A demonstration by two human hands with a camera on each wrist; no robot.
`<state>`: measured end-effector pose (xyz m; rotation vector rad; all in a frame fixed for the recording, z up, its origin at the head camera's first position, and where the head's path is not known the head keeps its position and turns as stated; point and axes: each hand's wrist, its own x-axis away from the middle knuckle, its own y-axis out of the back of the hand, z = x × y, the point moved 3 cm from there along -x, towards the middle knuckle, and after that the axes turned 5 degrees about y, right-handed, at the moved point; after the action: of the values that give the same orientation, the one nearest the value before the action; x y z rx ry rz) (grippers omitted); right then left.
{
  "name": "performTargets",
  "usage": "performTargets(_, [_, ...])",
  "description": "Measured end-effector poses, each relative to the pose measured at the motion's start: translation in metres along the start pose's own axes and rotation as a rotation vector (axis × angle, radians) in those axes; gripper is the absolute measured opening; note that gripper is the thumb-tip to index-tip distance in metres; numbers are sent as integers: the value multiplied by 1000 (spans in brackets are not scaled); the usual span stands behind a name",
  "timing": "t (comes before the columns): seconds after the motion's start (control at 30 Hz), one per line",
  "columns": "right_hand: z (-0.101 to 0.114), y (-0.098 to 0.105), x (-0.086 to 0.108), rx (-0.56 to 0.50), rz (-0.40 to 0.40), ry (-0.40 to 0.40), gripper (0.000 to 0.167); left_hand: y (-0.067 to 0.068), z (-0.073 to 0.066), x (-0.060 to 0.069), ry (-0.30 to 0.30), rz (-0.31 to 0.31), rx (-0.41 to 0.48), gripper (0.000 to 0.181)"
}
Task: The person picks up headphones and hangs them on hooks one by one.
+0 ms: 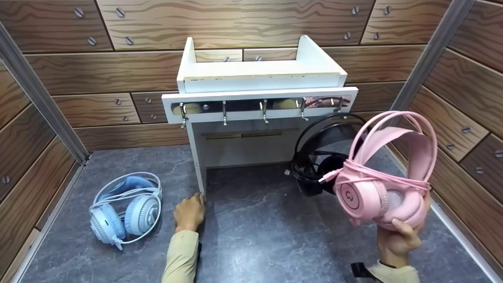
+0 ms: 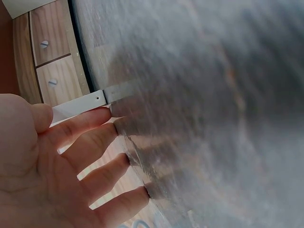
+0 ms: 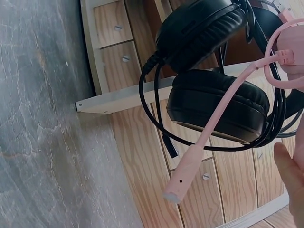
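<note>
At the right, my right hand (image 1: 402,237) grips a pink headset (image 1: 363,196) by its lower ear cup. Its cable is wound around it, and its pink microphone boom (image 3: 190,168) points down in the right wrist view. Behind it, a black headset (image 1: 304,161) hangs at the right end of the hook rail (image 1: 243,117). My left hand (image 1: 189,212) pinches the bottom front edge of the white stand's left side panel (image 1: 197,165) between thumb and index finger. In the left wrist view, the other fingertips of this hand (image 2: 95,156) touch the grey tabletop.
A light blue headset (image 1: 143,214) with its cable wrapped around it lies on the grey tabletop (image 1: 251,236) at the left. Several metal hooks (image 1: 265,112) line the stand's front rail. Wood-patterned walls (image 1: 118,70) enclose the back and both sides.
</note>
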<state>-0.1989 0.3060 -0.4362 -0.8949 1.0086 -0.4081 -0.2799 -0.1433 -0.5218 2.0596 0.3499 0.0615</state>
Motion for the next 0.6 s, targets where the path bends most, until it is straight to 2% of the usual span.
performTargets(0.27, [-1,-2,1,26,8,3,98,-1,0,-1,4,-12,10,36])
performTargets(0.6, [-2,-5,2,21,56,-4,98,1,0,-1,22,9,14,37])
